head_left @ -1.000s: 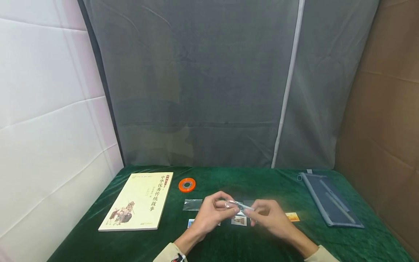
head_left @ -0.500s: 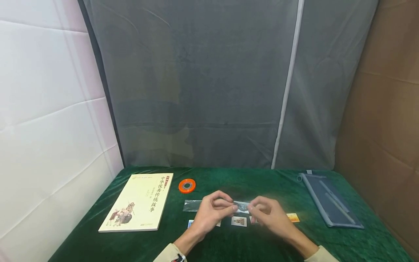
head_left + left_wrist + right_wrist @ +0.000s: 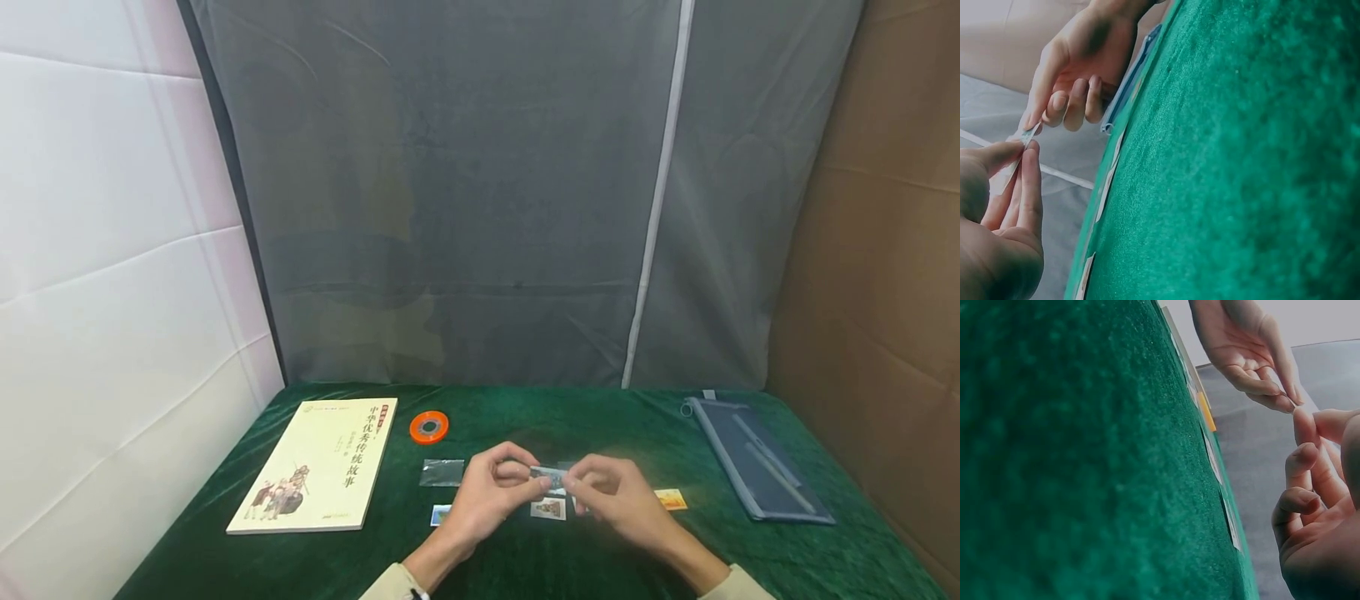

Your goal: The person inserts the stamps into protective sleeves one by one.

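Observation:
Between both hands, above the green cloth, is a small grey-blue stamp in a clear plastic sleeve (image 3: pixel 550 479). My left hand (image 3: pixel 486 490) pinches its left end between thumb and fingers. At the other end, the thumb and index finger of my right hand (image 3: pixel 617 498) hold the sleeve. Seen from the left wrist, the sleeve (image 3: pixel 1007 178) stands nearly edge-on between the two hands. Just below it on the cloth lies a brown-and-white stamp (image 3: pixel 548 509). A blue stamp (image 3: pixel 440 514) lies by my left wrist, and a yellow-orange stamp (image 3: pixel 671 499) right of my right hand.
An empty clear sleeve (image 3: pixel 442 472) lies left of the hands, with an orange roll of tape (image 3: pixel 429 427) behind it. The cream-coloured book (image 3: pixel 318 467) occupies the left side. On the right lies a blue zip pouch (image 3: pixel 759 458). Green cloth (image 3: pixel 525 567) covers the table.
The sleeve has turned from a steep tilt to show its face with the stamp's picture. Both hands keep their pinch, and the right fingers have shifted slightly left.

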Tool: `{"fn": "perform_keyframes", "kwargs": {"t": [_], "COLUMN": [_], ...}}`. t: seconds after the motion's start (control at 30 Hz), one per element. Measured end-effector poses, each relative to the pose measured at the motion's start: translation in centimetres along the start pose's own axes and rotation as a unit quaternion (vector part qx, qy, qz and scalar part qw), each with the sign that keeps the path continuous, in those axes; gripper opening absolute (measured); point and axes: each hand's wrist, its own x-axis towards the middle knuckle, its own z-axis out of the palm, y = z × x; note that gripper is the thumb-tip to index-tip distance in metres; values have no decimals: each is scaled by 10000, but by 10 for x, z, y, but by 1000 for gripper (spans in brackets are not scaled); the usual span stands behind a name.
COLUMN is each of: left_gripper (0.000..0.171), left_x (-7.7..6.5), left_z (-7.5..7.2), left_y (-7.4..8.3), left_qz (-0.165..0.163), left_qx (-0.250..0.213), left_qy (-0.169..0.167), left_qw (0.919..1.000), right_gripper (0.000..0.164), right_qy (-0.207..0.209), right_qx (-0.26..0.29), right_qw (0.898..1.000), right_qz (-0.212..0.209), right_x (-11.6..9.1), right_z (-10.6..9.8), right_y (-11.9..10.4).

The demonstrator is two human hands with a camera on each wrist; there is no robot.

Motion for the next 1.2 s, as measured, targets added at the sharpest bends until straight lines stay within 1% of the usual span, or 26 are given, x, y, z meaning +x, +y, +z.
{"fn": "perform_keyframes", "kwargs": {"t": [0.3,0.5,0.7,0.97,1.2], "left_gripper": [34,33,34,34,33], "left_x": [-2,-3,-3,-3,-3], "left_z": [4,6,8,9,9], "left_y": [0,-1,0,0,-1], "left_qz": [-46,-36,-29,-93,-137], "left_qx": [-9,-7,-105,-234,-176], "left_qy": [52,154,205,166,146], "left_qw": [10000,9999,9997,9995,9996], "right_gripper": [14,14,15,15,15], "right_qy": [-36,-44,-43,-55,-43], "right_qx": [0,18,-3,-68,-1], "right_qw": [10000,10000,9999,9998,9999], "right_qz": [-62,-76,-92,-177,-129], "right_x": [0,0,1,0,-1], "right_z": [1,1,1,1,1], "right_y": [0,0,0,-1,-3]}}
